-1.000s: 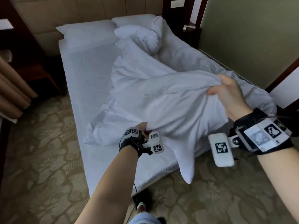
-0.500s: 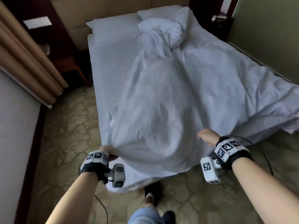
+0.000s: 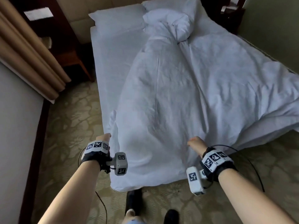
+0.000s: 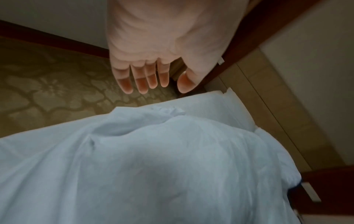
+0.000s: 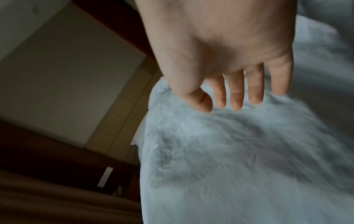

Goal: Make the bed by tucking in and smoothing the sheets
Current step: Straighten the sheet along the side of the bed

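Observation:
A white duvet (image 3: 186,97) lies spread over the bed, wrinkled, with its far end bunched (image 3: 171,25) near the pillows (image 3: 118,20). It covers the right side and hangs off the right edge; the bare white sheet (image 3: 111,65) shows along the left. My left hand (image 3: 106,137) hovers at the foot's left corner, fingers straight and holding nothing (image 4: 153,81), just off the duvet's edge (image 4: 172,166). My right hand (image 3: 195,142) is open over the duvet's near end, its fingertips (image 5: 235,104) close above the fabric (image 5: 239,151).
A patterned carpet (image 3: 69,130) runs around the foot and left side. Tan curtains (image 3: 27,62) and a dark wooden nightstand (image 3: 71,57) stand at the left. A green wall (image 3: 271,29) closes the right side. My shoes (image 3: 171,215) are at the foot.
A second ago both hands gripped the lifted duvet. They drew it toward the foot and laid it flat. Both hands have now let go and opened.

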Demonstrator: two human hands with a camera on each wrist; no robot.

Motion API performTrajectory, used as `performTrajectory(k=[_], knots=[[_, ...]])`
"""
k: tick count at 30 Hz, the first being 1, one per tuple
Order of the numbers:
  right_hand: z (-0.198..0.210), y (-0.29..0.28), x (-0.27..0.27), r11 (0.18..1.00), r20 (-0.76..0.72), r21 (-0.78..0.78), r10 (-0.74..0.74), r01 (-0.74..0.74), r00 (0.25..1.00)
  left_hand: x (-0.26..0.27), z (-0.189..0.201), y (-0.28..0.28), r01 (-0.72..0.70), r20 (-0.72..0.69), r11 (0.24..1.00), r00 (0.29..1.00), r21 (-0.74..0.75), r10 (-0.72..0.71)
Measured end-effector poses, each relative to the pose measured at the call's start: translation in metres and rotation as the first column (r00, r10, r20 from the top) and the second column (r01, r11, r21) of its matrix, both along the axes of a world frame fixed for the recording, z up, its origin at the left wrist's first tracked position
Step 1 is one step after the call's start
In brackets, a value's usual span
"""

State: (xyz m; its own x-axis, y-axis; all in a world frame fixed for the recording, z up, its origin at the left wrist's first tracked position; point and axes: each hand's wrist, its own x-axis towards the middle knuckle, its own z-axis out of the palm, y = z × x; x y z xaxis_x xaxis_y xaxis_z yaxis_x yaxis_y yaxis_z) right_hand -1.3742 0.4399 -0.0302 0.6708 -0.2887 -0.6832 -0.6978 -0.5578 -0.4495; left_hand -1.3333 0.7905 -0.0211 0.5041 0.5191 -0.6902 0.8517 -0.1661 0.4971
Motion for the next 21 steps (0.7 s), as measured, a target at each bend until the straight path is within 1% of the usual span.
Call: performTrajectory(k=[1, 3, 5, 6, 8, 11, 13, 14, 16, 17, 18, 19, 21], knots=[[-0.018, -0.005, 0.002, 0.996, -0.003, -0.007, -0.086, 0.086, 0.996, 0.011, -0.004, -0.002, 0.05, -0.009, 0.998, 0.999, 0.032, -0.05], [-0.028, -0.012, -0.004, 0.966, -0.004, -0.009, -0.259, 0.259, 0.966, 0.027, -0.011, -0.01, 0.192, -0.028, 0.975, 0.981, 0.11, -0.19], [-0.053, -0.023, -0.006, 0.91, -0.052, -0.051, -0.413, 0.41, 0.909, 0.045, -0.022, -0.013, 0.338, -0.065, 0.92, 0.941, 0.199, -0.332], [-0.058, -0.023, -0.009, 0.888, -0.065, -0.066, -0.459, 0.455, 0.886, 0.053, -0.025, -0.013, 0.382, -0.079, 0.895, 0.924, 0.23, -0.374], [-0.066, -0.022, -0.013, 0.875, -0.124, -0.048, -0.484, 0.482, 0.866, 0.069, -0.033, -0.012, 0.423, -0.085, 0.864, 0.905, 0.271, -0.417], [-0.075, -0.009, -0.014, 0.79, -0.176, 0.078, -0.59, 0.608, 0.788, 0.1, -0.049, -0.005, 0.479, -0.085, 0.83, 0.875, 0.285, -0.476], [-0.093, 0.003, -0.012, 0.745, -0.191, 0.144, -0.625, 0.652, 0.757, 0.119, -0.062, 0.002, 0.501, -0.107, 0.819, 0.864, 0.28, -0.492], [-0.113, 0.004, -0.013, 0.734, -0.21, 0.171, -0.624, 0.657, 0.753, 0.126, -0.067, 0.003, 0.504, -0.126, 0.816, 0.863, 0.283, -0.489], [-0.175, 0.004, -0.019, 0.695, -0.263, 0.207, -0.638, 0.688, 0.724, 0.144, -0.082, 0.007, 0.518, -0.168, 0.807, 0.855, 0.283, -0.49], [-0.219, -0.006, -0.029, 0.683, -0.252, 0.203, -0.656, 0.702, 0.711, 0.146, -0.085, 0.007, 0.515, -0.183, 0.812, 0.857, 0.274, -0.482], [-0.237, -0.003, -0.032, 0.675, -0.245, 0.203, -0.666, 0.709, 0.704, 0.149, -0.091, 0.01, 0.52, -0.196, 0.812, 0.853, 0.264, -0.483], [-0.241, 0.006, -0.032, 0.673, -0.26, 0.218, -0.658, 0.707, 0.707, 0.153, -0.098, 0.015, 0.54, -0.216, 0.8, 0.841, 0.261, -0.496], [-0.192, 0.039, -0.013, 0.682, -0.254, 0.211, -0.654, 0.7, 0.713, 0.158, -0.117, 0.03, 0.605, -0.267, 0.757, 0.793, 0.245, -0.548]])
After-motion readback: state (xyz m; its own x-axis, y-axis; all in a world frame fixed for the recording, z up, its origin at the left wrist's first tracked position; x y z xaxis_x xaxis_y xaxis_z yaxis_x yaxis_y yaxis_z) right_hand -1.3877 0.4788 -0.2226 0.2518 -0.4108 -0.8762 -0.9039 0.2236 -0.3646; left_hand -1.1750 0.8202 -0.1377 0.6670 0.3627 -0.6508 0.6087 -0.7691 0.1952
